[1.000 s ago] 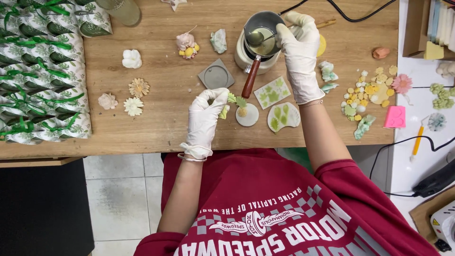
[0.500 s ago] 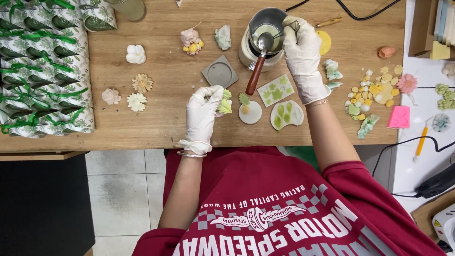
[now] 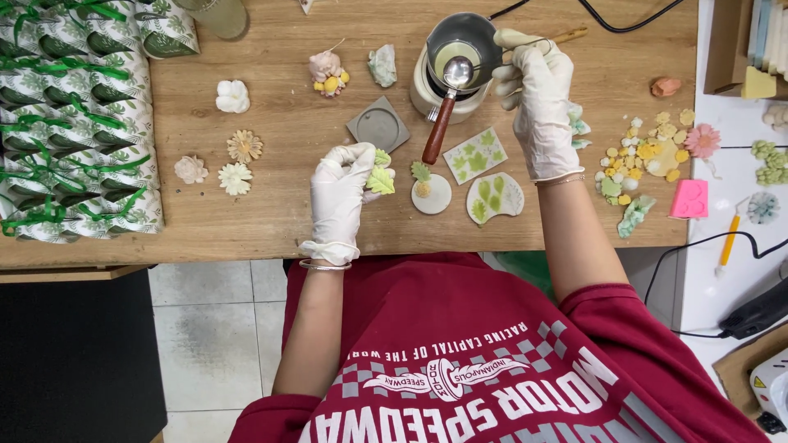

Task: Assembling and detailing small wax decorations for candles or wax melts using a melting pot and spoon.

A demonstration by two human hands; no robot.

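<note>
My left hand [image 3: 341,201], in a white glove, pinches a small light-green leaf-shaped piece [image 3: 380,179] just above the wooden table [image 3: 271,221]. My gloved right hand [image 3: 538,107] is closed on the side handle of a metal melting pot [image 3: 460,37] holding pale liquid. A metal spoon with a brown wooden handle [image 3: 439,127] rests in the pot, its handle pointing toward me. Between my hands lie a round white mould [image 3: 431,195], a rectangular mould with green leaves [image 3: 476,154] and a curved mould with green leaves [image 3: 495,198].
A grey square mould [image 3: 377,125] lies left of the pot. Several cast flowers [image 3: 245,146] lie further left, beside rows of green-ribboned wrapped packets [image 3: 74,123]. Small yellow and green pieces [image 3: 648,156] and a pink block [image 3: 689,198] lie at the right. Black cables run behind the pot.
My left hand has shifted slightly left with the leaf piece still in its fingers. My right hand stays at the pot, and the spoon remains in it.
</note>
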